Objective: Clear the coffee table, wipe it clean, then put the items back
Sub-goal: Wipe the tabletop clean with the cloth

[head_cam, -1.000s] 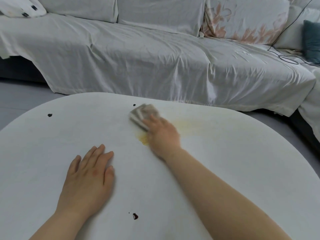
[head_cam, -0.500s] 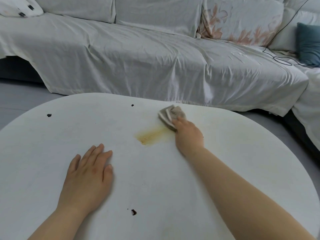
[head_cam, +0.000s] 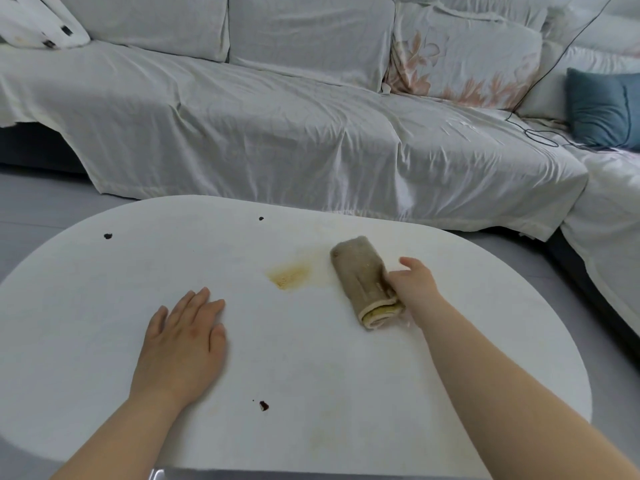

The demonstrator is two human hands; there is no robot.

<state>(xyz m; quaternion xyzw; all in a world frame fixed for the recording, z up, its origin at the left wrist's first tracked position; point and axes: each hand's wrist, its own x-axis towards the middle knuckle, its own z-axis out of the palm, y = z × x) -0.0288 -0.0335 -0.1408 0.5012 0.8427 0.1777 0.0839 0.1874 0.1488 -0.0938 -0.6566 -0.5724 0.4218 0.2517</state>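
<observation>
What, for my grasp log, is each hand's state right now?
Left hand: open, resting flat on the coffee table.
Right hand: closed, fingers gripping the folded cloth.

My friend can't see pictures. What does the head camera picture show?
A person's right hand grips a folded brown cloth on a white coffee table, beside a yellow smear. The left hand rests flat on the table, which has three dark spots. A covered sofa stands behind.
</observation>
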